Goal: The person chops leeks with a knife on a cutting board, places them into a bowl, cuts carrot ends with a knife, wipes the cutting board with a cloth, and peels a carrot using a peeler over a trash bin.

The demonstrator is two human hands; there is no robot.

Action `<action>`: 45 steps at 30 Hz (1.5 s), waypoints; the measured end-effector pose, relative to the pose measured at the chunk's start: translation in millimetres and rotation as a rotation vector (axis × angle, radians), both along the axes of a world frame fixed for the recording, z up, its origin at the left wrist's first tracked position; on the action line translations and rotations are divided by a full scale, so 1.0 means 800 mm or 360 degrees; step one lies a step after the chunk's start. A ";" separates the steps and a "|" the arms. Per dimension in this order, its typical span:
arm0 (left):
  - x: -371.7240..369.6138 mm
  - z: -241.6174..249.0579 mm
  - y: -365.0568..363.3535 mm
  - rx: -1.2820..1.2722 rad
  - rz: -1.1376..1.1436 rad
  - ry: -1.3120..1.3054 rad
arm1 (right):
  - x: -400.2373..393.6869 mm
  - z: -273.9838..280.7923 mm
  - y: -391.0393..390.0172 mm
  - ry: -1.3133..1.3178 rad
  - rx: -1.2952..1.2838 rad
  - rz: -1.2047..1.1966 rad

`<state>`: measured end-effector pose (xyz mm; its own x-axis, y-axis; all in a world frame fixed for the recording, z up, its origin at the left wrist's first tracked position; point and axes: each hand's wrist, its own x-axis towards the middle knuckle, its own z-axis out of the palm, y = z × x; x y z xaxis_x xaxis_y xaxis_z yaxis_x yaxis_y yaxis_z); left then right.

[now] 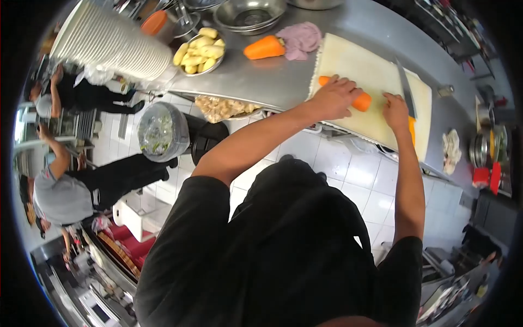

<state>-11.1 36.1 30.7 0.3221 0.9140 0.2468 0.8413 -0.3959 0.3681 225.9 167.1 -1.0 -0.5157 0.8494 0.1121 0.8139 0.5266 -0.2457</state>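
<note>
A peeled carrot [362,102] lies on the pale cutting board [348,57], its other end showing past my fingers. My left hand [336,98] is closed over its middle. To the right, my right hand [396,111] rests low over the board, fingers partly bent and apart, with nothing visible in them. Just beyond that hand lies a large knife [406,90], its blade pointing away from me. Its orange-yellow handle is partly hidden behind my right wrist. A thicker carrot [265,48] sits left of the board beside a crumpled pink cloth [300,40].
A bowl of peeled potatoes [202,54] and metal bowls [249,15] stand on the steel counter [245,82]. Stacked white containers [109,46] lean at the left. Below is a lined bin [162,131]. Two people [62,196] stand at left. A whitish cloth [451,150] lies at right.
</note>
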 end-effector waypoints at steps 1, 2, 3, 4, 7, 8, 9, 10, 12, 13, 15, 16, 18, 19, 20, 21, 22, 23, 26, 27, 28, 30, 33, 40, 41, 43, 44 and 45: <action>-0.002 0.000 -0.001 0.0022 0.0015 0.0002 | -0.008 0.007 -0.002 0.0037 0.0076 0.0007; -0.004 0.000 -0.003 0.0042 0.0035 0.0004 | -0.011 0.018 -0.004 0.0060 -0.0038 -0.0097; -0.008 0.002 -0.002 0.0034 0.0036 -0.0003 | 0.000 0.014 0.010 0.0069 -0.0085 -0.0099; -0.012 0.004 -0.006 0.0017 0.0040 -0.0008 | 0.009 0.001 0.025 0.0288 0.0064 -0.0125; -0.026 0.006 -0.025 0.0079 0.0102 -0.0036 | -0.006 0.025 0.045 0.0943 0.0027 -0.0162; -0.029 0.007 -0.028 0.0131 0.0119 -0.0043 | -0.058 0.087 -0.007 0.1285 0.0321 -0.0101; -0.030 -0.001 -0.033 0.0254 0.0163 -0.0118 | -0.097 0.137 -0.045 0.1672 0.0191 -0.0195; -0.034 0.002 -0.043 0.0297 0.0211 -0.0175 | -0.131 0.183 -0.080 0.1891 0.0242 -0.0106; -0.036 0.014 -0.070 0.0380 0.0297 -0.0287 | -0.175 0.250 -0.126 0.2353 0.0307 0.0239; -0.040 0.018 -0.087 0.0377 0.0357 -0.0385 | -0.191 0.271 -0.141 0.2595 0.0331 0.0505; -0.050 0.023 -0.125 0.0369 0.0475 -0.0593 | -0.221 0.291 -0.177 0.2833 0.0228 0.0645; -0.061 0.017 -0.136 0.0382 0.0588 -0.0654 | -0.247 0.288 -0.198 0.2830 0.0073 0.0690; -0.070 -0.020 -0.158 0.0401 0.0790 -0.0796 | -0.341 0.259 -0.269 0.2382 -0.0467 0.0981; -0.068 -0.042 -0.169 0.0396 0.0874 -0.0877 | -0.385 0.246 -0.303 0.2003 -0.0771 0.1162; -0.069 -0.056 -0.178 0.0385 0.0936 -0.0960 | -0.419 0.235 -0.331 0.1648 -0.1003 0.1322; -0.076 -0.060 -0.180 0.0375 0.0971 -0.1040 | -0.439 0.223 -0.349 0.1377 -0.1115 0.1431; -0.097 -0.047 -0.187 0.0575 0.0946 -0.0716 | -0.444 0.208 -0.358 0.1275 -0.1091 0.1521; -0.109 -0.046 -0.190 0.0477 0.1100 -0.0599 | -0.436 0.184 -0.355 0.1311 -0.0902 0.1555; -0.146 -0.030 -0.169 0.0622 0.1122 -0.0536 | -0.365 0.150 -0.323 0.1088 -0.0196 0.0962; -0.162 -0.021 -0.157 0.0714 0.1053 -0.0493 | -0.335 0.143 -0.305 0.1094 -0.0290 0.0762; -0.176 -0.005 -0.139 0.0679 0.0997 -0.0412 | -0.298 0.133 -0.278 0.1376 -0.1061 0.0765; -0.203 0.003 -0.102 0.0643 0.0921 -0.0273 | -0.225 0.127 -0.242 0.1352 -0.1049 0.0221; -0.207 0.005 -0.046 0.0615 0.0744 -0.0224 | -0.114 0.110 -0.208 0.1306 -0.0642 -0.0262; -0.051 0.030 0.004 0.0307 0.0010 -0.0315 | 0.037 0.091 -0.233 0.1081 -0.0273 -0.1008; -0.031 0.026 0.014 0.0278 -0.0032 -0.0258 | 0.045 0.082 -0.235 0.1123 -0.0200 -0.1002; -0.007 0.017 0.033 0.0176 -0.0070 -0.0116 | 0.053 0.075 -0.233 0.1036 -0.0153 -0.0999; 0.003 0.013 0.042 0.0101 -0.0063 -0.0034 | 0.056 0.072 -0.231 0.0993 -0.0138 -0.0994; 0.011 0.008 0.050 0.0029 -0.0051 0.0049 | 0.055 0.072 -0.228 0.1015 -0.0049 -0.0933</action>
